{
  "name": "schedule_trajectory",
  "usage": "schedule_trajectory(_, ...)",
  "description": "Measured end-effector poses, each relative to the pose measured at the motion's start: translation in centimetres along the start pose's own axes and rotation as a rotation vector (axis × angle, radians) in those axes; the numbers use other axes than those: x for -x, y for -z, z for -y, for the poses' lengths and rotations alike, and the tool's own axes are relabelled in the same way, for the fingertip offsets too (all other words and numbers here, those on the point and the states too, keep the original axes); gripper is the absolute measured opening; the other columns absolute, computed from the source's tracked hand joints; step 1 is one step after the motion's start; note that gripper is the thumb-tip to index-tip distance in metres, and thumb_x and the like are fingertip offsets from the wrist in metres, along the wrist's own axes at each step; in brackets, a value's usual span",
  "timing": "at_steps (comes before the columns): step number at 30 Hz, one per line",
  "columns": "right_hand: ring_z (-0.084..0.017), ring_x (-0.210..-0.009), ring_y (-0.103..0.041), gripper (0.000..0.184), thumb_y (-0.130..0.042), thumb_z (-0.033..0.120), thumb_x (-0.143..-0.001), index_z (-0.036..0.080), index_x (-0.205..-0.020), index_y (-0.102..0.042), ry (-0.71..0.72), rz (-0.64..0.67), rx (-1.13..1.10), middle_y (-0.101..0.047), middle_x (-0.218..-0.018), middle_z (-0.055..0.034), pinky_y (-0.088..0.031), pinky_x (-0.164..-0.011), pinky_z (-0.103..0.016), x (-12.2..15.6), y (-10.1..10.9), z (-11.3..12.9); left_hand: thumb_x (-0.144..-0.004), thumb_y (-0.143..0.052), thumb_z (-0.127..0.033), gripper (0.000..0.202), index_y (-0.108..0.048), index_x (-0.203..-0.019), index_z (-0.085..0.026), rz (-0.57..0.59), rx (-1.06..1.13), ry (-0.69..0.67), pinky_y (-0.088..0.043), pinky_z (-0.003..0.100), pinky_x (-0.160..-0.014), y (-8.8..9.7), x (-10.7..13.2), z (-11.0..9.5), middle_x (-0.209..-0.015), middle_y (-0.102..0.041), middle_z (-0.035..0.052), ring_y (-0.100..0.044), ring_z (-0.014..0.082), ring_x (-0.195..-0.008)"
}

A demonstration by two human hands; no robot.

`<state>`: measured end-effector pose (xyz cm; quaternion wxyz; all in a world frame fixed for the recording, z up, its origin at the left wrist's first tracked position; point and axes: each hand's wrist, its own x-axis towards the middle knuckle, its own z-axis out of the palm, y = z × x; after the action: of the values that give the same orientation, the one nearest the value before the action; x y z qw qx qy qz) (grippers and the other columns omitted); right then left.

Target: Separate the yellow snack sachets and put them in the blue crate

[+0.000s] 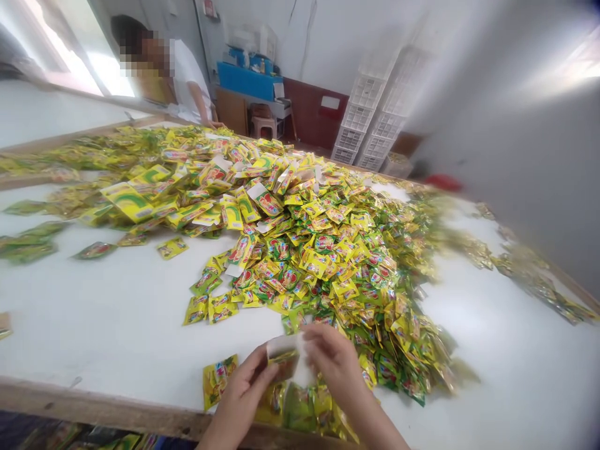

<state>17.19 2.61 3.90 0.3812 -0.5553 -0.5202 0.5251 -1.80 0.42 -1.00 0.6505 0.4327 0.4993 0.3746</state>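
Observation:
My left hand (248, 381) is closed around a small cardboard box (282, 357) whose white inner flaps stand open at the top. At the box's right side, my right hand (332, 359) has its fingers bent and pressed together at a white flap; motion blurs the fingertips. Below the hands, several yellow and green packets (300, 406) lie at the table's near edge. Another yellow packet (220, 379) lies left of my left hand. Just beyond my hands rises a big heap of shiny small packets (323, 262).
Printed flat boxes (131, 200) are piled on the heap's far left side. A person (187, 81) in a white top stands at the far side of the white table (117, 325). White crates (360, 112) are stacked by the wall, near a blue-topped desk (248, 81) and a stool (264, 122).

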Motion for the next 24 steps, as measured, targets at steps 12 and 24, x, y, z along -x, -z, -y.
schedule_trajectory(12, -0.006, -0.036, -0.043, 0.02, -0.075, 0.028, -0.066, 0.017, -0.08, -0.066, -0.395, 0.285, -0.369, -0.054, -0.051, 0.0069, -0.034, -0.036, -0.018, -2.1, -0.3, -0.6, -0.082, -0.068, -0.029, 0.026, -0.069, -0.107, -0.024, 0.014, 0.263, 0.175, -0.047, 0.022, -0.088, 0.5, -0.9, -2.7, -0.106, -0.073, 0.0023, -0.062, 0.017, -0.101)
schedule_trajectory(24, -0.009, -0.042, -0.053, 0.027, -0.073, 0.043, -0.076, 0.019, -0.088, -0.078, -0.072, 0.026, -0.214, -0.063, -0.067, -0.0017, -0.042, -0.039, -0.02, -1.4, -1.4, -1.9, -0.081, -0.067, -0.036, 0.025, -0.075, -0.103, -0.027, -0.214, -0.241, -0.207, -0.052, 0.033, -0.096, 0.1, -1.1, -0.7, -0.11, -0.075, 0.0019, -0.067, 0.0238, -0.104)
